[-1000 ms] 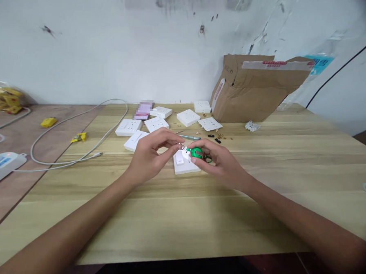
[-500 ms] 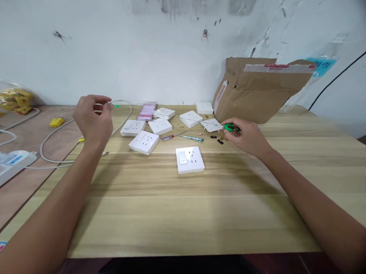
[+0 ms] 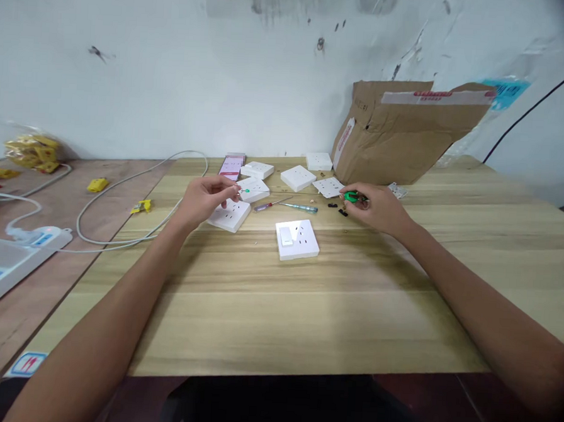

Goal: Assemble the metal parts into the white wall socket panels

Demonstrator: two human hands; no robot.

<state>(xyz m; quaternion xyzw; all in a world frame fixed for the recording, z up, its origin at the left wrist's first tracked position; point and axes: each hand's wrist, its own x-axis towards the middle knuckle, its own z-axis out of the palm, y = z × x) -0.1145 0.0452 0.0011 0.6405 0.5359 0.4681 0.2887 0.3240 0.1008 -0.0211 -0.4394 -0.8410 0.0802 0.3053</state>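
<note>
The green reel (image 3: 351, 196) sits in the right hand (image 3: 375, 207), fingers curled round it, near a thin white plate (image 3: 328, 187). Opposite, the left hand (image 3: 205, 199) pinches a green-tipped piece (image 3: 246, 191). Between them, nearer the front edge, a white socket (image 3: 297, 241) lies on the wooden table (image 3: 276, 318).

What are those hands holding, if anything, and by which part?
The right hand holds a small rounded green gadget by its body, between thumb and fingers. The left hand pinches a tiny green-tipped piece; exactly where is too small to tell.
</note>
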